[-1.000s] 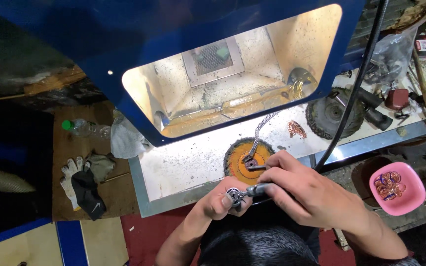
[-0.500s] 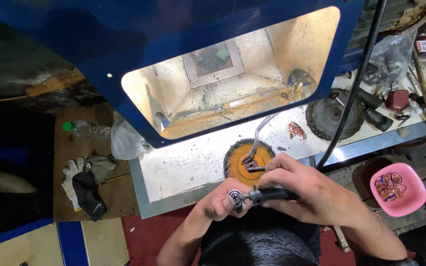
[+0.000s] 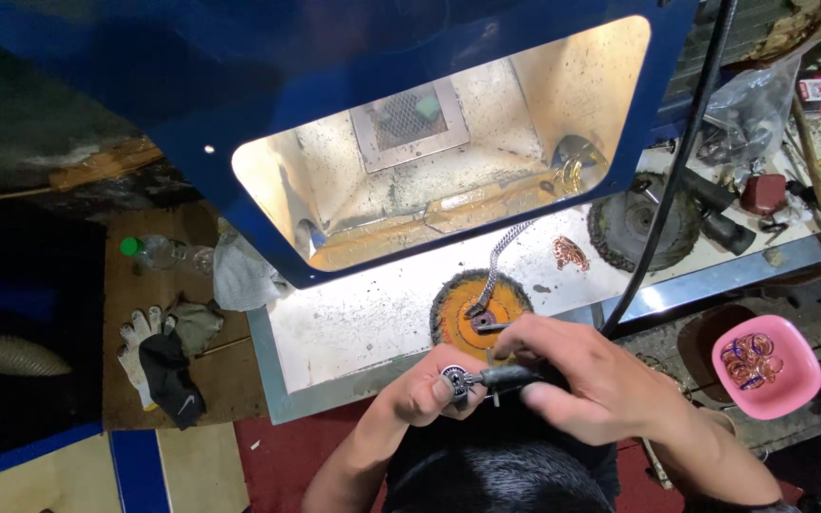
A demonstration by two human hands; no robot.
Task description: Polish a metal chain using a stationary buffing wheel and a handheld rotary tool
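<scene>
My left hand (image 3: pixel 427 391) is closed around a small round metal ring piece (image 3: pixel 453 378) held up at its fingertips. My right hand (image 3: pixel 589 372) grips a dark handheld tool (image 3: pixel 505 378) whose tip meets that piece. Both hands sit just in front of an orange round brush wheel (image 3: pixel 467 312) on the white bench top (image 3: pixel 353 318), with a braided metal hose (image 3: pixel 501 258) running up from the wheel.
A blue hood with a lit yellow chamber (image 3: pixel 448 142) stands behind the bench. A pink bowl (image 3: pixel 767 369) of coppery rings is at the right, a black wheel (image 3: pixel 634 223) beyond a black cable (image 3: pixel 677 171). Gloves (image 3: pixel 159 347) and a plastic bottle (image 3: pixel 159 252) lie left.
My right hand has shifted slightly, drawing the tool more level against the piece in my left hand. Nothing else has moved.
</scene>
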